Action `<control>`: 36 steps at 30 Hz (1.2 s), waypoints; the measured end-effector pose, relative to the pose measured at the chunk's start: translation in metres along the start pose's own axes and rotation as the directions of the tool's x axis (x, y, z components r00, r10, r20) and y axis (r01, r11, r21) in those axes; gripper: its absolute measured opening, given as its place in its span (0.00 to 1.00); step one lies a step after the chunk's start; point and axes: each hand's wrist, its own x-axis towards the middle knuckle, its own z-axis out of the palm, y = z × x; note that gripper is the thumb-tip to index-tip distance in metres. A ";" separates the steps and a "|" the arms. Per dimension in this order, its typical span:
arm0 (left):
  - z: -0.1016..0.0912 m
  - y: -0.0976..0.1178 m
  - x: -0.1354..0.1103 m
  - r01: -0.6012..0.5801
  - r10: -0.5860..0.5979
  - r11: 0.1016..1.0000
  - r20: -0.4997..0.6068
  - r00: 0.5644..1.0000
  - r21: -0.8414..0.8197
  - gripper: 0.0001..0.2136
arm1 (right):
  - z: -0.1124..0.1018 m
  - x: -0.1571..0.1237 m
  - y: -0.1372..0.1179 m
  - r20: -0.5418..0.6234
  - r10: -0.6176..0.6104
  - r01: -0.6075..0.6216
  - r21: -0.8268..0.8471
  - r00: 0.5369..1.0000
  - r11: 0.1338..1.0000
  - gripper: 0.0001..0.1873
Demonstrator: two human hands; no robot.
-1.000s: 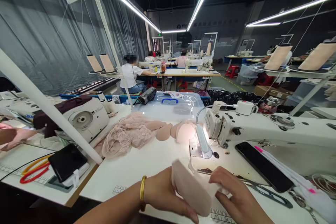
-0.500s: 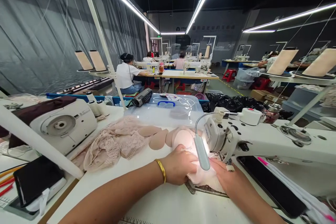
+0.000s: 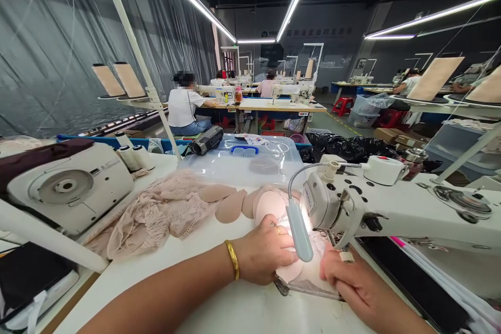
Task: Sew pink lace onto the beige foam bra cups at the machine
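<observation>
My left hand (image 3: pixel 263 251) is closed over a pale pink bra piece (image 3: pixel 288 272) on the machine bed, its thumb by a round foam cup (image 3: pixel 270 205) at the back. My right hand (image 3: pixel 348 272), fingers curled together, grips the right part of the bra piece, just below the sewing machine's head (image 3: pixel 321 199). A grey gooseneck lamp (image 3: pixel 299 234) hangs over the fabric and lights it strongly. It hides the needle area and some of the left fingertips. Beige lace pieces (image 3: pixel 156 219) and loose cups (image 3: pixel 230 206) lie to the left.
A clear lidded box (image 3: pixel 188 164) stands behind the table. Another machine (image 3: pixel 66 188) and a dark phone-like device (image 3: pixel 31 276) are at the left. A black phone (image 3: pixel 415 287) lies right of my right hand. Thread cones (image 3: pixel 436 77) stand above; people sit at machines further off.
My right hand has drawn its stretched fingers into a curled grip and shifted slightly right. My left hand stays on the bra piece. The camera view has shifted slightly.
</observation>
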 end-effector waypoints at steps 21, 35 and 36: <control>-0.008 -0.013 0.007 0.015 -0.011 0.995 0.031 0.999 -0.099 0.12 | 0.037 -0.008 0.027 0.013 0.101 -0.090 -0.345 0.995 0.934 0.21; -0.002 -0.016 0.007 0.020 -0.020 0.993 0.009 1.000 -0.113 0.10 | 0.033 -0.010 0.027 -0.028 0.031 -0.039 -0.325 0.999 0.945 0.19; -0.002 -0.016 0.006 0.023 -0.022 0.993 0.010 1.000 -0.113 0.10 | 0.032 -0.010 0.026 -0.043 0.025 -0.037 -0.311 0.999 0.950 0.19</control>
